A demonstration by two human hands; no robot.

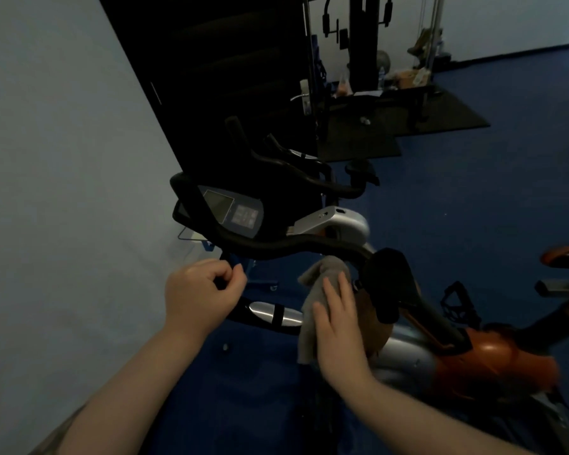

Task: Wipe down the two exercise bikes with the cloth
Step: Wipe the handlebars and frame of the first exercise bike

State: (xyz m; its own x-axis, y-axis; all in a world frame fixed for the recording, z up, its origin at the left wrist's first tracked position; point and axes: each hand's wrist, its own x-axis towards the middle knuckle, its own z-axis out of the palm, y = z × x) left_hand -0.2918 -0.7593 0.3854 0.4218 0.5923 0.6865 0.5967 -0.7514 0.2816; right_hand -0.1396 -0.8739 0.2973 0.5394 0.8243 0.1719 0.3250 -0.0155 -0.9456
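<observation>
Dim gym, blue floor [473, 192]. My right hand [339, 323] lies flat, fingers straight, pressing the cloth [312, 310] against the near exercise bike [493, 359]; left hand [201, 290] curls round its handlebar [276, 249].

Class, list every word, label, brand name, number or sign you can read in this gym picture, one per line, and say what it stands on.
No text can be read.
Grey screen on the black exercise-bike console: blank or too dim.
Square button panel beside the screen: markings too blurred.
Silver plate on the black handlebar: no lettering visible.
Grey cloth: no label shows.

bare forearms [138, 382], perhaps olive sleeve [51, 438]
</observation>
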